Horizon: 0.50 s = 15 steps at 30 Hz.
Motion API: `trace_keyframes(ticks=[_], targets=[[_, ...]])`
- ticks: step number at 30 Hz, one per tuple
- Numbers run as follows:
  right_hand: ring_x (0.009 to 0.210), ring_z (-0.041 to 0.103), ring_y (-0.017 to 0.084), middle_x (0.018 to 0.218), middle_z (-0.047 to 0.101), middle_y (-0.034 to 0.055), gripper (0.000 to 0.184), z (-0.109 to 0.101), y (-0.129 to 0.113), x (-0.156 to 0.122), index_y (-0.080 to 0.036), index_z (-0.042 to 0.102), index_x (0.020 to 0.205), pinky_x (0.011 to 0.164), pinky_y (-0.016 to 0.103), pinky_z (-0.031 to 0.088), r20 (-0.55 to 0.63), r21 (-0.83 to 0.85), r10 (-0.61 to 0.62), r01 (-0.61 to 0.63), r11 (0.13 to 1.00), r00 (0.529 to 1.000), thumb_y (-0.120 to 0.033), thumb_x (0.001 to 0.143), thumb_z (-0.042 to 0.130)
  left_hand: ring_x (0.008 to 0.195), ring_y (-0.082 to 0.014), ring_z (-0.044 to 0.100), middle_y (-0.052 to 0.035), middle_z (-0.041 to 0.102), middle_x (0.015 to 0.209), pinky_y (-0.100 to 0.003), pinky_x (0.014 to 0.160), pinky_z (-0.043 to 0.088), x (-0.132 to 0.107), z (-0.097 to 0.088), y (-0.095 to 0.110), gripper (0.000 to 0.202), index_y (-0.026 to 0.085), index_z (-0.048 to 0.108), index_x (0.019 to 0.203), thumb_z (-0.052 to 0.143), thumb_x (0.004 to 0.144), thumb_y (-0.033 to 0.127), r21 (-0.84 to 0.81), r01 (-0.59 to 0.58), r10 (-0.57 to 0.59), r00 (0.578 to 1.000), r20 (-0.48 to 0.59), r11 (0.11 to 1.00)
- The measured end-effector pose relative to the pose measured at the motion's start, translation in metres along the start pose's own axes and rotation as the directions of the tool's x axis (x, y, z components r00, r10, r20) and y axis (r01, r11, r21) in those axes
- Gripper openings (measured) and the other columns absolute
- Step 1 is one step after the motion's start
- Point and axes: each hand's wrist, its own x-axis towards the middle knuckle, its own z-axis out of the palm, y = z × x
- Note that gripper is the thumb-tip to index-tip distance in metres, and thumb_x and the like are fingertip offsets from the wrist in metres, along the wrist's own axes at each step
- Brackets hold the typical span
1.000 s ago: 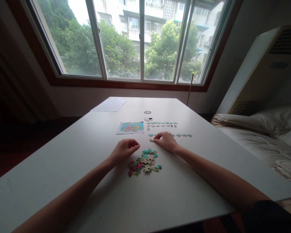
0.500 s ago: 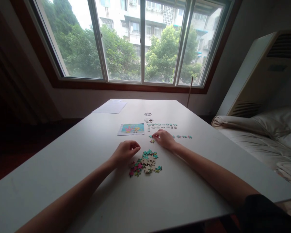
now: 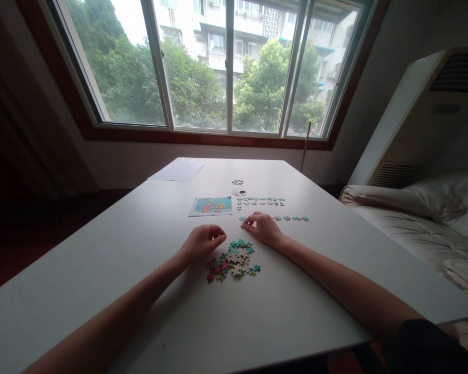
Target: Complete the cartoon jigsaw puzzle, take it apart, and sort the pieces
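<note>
My right hand has its thumb and forefinger pinched on a puzzle piece that lies at the table top; the fingers cover most of it. Just beyond those fingertips is a teal puzzle piece. Left of the loose pile of puzzle pieces, my left hand rests on its side with fingers curled and tips together, and nothing shows in them. The pile mixes teal, pink and tan pieces, some face down. Behind my right hand runs a row of spaced puzzle pieces.
A picture card lies beyond my left hand. Further rows of puzzle pieces are set out to its right. Two small round items and a paper sheet lie farther back on the white table. A sofa stands at the right.
My right hand has come slightly toward me, from the teal piece to the piece nearer me, and its fingers have closed on that one. My left hand has stayed put.
</note>
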Motion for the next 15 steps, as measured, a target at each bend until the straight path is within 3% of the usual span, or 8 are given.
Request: trace_keyframes(ticks=[6,11,15], targets=[[0.059,0.051,0.008,0.077,0.059,0.0032,0.018,-0.008,-0.003,0.001,-0.019,0.067,0.083,0.063,0.022,0.041,-0.036,0.096,-0.043,0.046,0.994,0.998,-0.029,0.079,0.053,0.055,-0.0121,0.048,-0.0011,0.062,0.063,-0.022,0.053,0.036,0.0,-0.001,-0.001,0.027,0.016,0.066,0.073,0.048,0.073,0.036,-0.018,-0.017,0.017,1.0,-0.005,1.0],[0.058,0.05,0.007,0.077,0.059,0.0027,0.016,-0.026,-0.014,-0.015,-0.021,0.067,0.087,0.06,0.02,0.042,0.206,0.263,-0.228,0.171,0.95,0.952,-0.027,0.076,0.057,0.055,-0.0123,0.048,-0.0006,0.062,0.062,-0.022,0.054,0.036,0.0,0.0,-0.003,0.026,0.017,0.067,0.074,0.048,0.074,0.035,-0.002,-0.029,0.029,1.0,0.012,1.0],[0.055,0.048,0.006,0.079,0.057,0.0033,0.019,-0.033,-0.019,-0.033,-0.019,0.066,0.091,0.057,0.019,0.042,0.234,0.28,-0.203,0.134,0.951,0.951,-0.025,0.075,0.058,0.061,-0.0135,0.051,-0.0025,0.063,0.075,-0.023,0.059,0.038,-0.001,0.006,-0.003,0.026,0.02,0.067,0.085,0.047,0.076,0.034,0.044,-0.064,0.061,0.997,0.055,0.997]])
